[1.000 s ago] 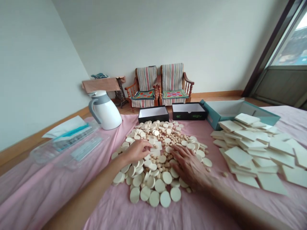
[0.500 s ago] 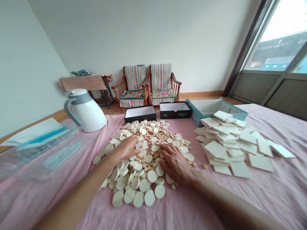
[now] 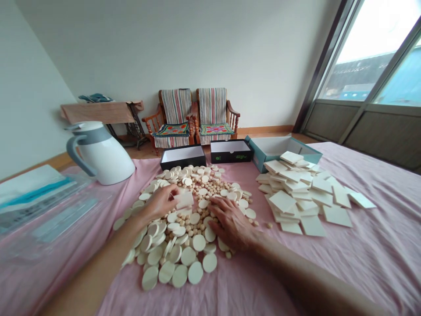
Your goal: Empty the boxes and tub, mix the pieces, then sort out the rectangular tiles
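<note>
A spread heap of round wooden discs (image 3: 188, 256) and small wooden beads (image 3: 194, 228) lies in front of me on a pink cloth. My left hand (image 3: 161, 201), over the heap's left part, pinches the left edge of a square wooden tile (image 3: 184, 200). On the right part of the heap rests my right hand (image 3: 232, 221), palm down with its fingers spread over beads and discs, holding nothing. A pile of square tiles (image 3: 297, 188) stands to the right.
Behind the heap are two black boxes (image 3: 184, 157) (image 3: 231, 156) and a teal box (image 3: 259, 159). A white jug (image 3: 107, 158) and plastic packaging (image 3: 66, 217) are at left. Two chairs (image 3: 212, 109) stand beyond the table.
The view has turned a little to the right, so everything sits further left. My left hand has drawn slightly away from the heap's middle, and more of the tile in its fingers shows.
</note>
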{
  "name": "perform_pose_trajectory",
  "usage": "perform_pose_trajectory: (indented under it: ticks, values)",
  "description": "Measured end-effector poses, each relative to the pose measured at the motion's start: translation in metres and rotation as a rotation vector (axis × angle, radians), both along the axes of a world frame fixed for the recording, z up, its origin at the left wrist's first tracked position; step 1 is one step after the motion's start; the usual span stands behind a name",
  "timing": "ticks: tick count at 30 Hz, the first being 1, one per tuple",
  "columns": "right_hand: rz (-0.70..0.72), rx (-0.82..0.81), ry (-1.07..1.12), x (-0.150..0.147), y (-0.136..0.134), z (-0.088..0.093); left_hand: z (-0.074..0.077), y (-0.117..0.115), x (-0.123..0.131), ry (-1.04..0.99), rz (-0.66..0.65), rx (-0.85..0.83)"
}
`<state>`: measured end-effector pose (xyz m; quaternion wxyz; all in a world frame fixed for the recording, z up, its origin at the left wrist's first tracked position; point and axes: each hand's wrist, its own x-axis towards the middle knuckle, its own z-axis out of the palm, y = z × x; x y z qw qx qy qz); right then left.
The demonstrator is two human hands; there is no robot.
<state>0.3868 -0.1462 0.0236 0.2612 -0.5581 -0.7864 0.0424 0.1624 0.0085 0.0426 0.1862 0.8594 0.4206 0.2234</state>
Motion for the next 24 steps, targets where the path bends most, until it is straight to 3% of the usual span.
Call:
perform_pose_trajectory:
  ticks: [4, 7, 12, 17, 20, 24]
  values:
    - [-0.052, 0.076, 0.117, 0.002, 0.002, -0.001, 0.016, -0.016, 0.005, -0.231, 0.066, 0.005]
    - [-0.080, 0.223, 0.156, 0.006, 0.000, 0.004, 0.023, -0.037, 0.017, -0.420, -0.026, -0.253]
    - [0.007, 0.266, 0.062, 0.005, -0.007, 0.009, 0.017, -0.065, 0.037, -0.427, -0.163, -0.536]
    - [0.037, 0.230, 0.008, 0.003, -0.008, 0.010, 0.010, -0.066, 0.039, -0.447, -0.168, -0.568]
    - [-0.095, 0.232, -0.052, 0.017, -0.006, 0.022, 0.011, -0.065, 0.031, -0.485, -0.129, -0.446]
    - [-0.497, 0.171, -0.159, 0.061, -0.007, 0.044, 0.011, -0.063, 0.013, -0.508, -0.056, -0.285]
